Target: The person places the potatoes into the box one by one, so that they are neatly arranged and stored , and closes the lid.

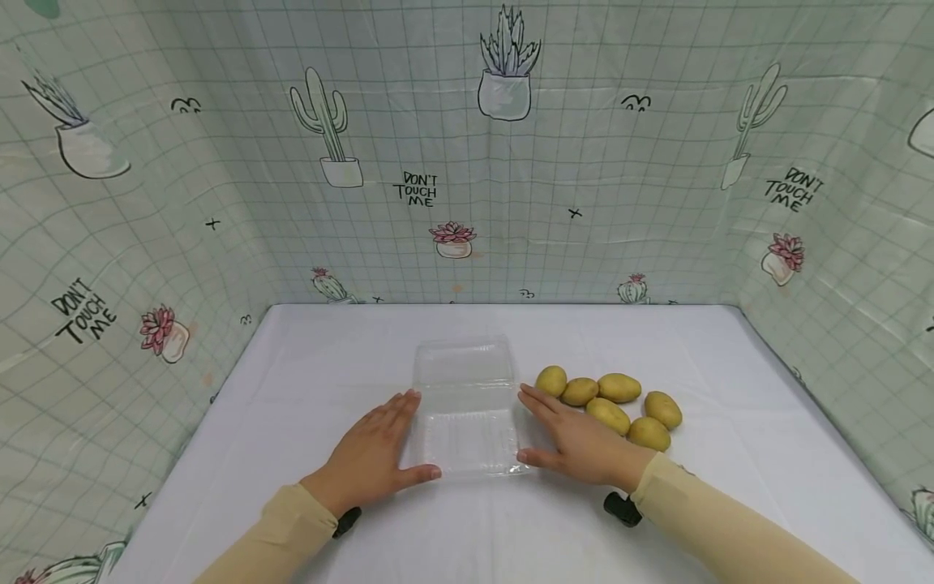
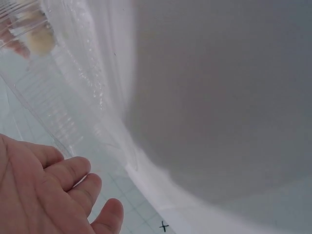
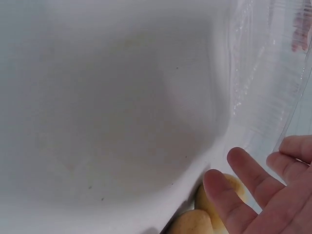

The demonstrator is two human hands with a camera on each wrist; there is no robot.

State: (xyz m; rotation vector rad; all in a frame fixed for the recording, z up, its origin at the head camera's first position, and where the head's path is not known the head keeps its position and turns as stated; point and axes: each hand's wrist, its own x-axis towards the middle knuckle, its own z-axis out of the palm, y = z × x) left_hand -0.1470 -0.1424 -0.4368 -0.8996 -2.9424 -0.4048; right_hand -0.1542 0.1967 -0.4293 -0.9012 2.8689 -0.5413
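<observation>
White table (image 1: pixel 321 357): clear container (image 1: pixel 470 442) unfolded mid-table, potatoes (image 1: pixel 608 415) right. Your left hand (image 1: pixel 375 448) and right hand (image 1: pixel 584 442) flank it, thumbs apart from loosely extended fingers. Uneven push could skid it.

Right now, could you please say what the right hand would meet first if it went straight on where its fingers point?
The right hand would probably meet the clear plastic container first, though height is hard to judge and it might pass over.
</observation>
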